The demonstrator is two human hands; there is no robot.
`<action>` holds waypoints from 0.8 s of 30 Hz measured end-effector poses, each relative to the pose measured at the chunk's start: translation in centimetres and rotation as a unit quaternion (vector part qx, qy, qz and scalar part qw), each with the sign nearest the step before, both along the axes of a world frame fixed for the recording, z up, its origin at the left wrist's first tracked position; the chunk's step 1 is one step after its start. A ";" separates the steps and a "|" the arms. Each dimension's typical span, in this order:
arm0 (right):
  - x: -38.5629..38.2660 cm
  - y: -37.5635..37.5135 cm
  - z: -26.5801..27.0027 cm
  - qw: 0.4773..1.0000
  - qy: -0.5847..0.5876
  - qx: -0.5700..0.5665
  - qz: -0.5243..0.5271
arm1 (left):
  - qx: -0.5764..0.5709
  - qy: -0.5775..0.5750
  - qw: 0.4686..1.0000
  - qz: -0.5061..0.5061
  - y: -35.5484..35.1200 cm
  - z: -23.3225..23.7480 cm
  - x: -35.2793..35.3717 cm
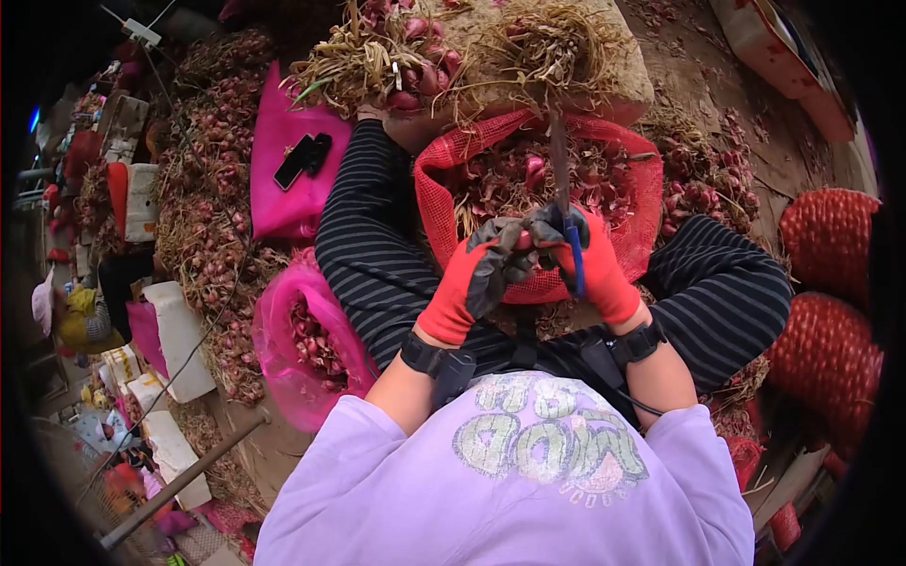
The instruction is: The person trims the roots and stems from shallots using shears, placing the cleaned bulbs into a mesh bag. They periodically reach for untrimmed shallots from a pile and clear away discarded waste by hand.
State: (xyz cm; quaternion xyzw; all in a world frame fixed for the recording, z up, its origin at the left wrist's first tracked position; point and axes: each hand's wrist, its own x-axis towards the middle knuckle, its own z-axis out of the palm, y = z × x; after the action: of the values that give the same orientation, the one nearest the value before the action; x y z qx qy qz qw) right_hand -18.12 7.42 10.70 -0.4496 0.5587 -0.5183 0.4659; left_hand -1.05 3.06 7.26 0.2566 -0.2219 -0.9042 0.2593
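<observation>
Both hands wear red gloves with dark grey palms and meet above a red mesh sack (436, 212). My left hand (481, 274) is closed on a small shallot (522, 241), its fingers curled inward. My right hand (595, 259) grips what look like scissors (572, 247) with a blue handle, their long blade (559, 156) pointing away from me. The right fingertips meet the left ones at the shallot. Inside the sack lie loose shallots and reddish skins (510, 174), just beyond the hands.
Bunched dry-stemmed shallots (415, 61) lie on a block (613, 80) ahead. A phone (293, 162) rests on pink plastic (274, 203) at left, near a pink bag (274, 363) of shallots. Shallot heaps (203, 226) spread beyond. Full red net sacks (826, 363) stand right; another person (80, 316) sits far left.
</observation>
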 end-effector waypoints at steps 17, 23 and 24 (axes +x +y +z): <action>-0.2 1.0 2.6 0.896 0.441 -0.004 0.048 | -0.007 0.087 0.986 0.139 -3.9 1.0 2.8; -0.5 1.3 0.9 0.891 0.451 0.037 0.043 | -0.111 0.022 0.985 0.129 -3.9 0.6 2.5; -0.6 1.2 1.3 0.904 0.420 0.062 0.055 | -0.110 0.013 0.986 0.121 -4.0 0.7 2.5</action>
State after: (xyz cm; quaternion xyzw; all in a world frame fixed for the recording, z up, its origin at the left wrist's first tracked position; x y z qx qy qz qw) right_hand -18.69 8.60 12.04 -0.6256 0.7081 -0.2194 0.2431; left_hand 1.50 -0.93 8.00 0.2399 -0.2835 -0.8395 0.3966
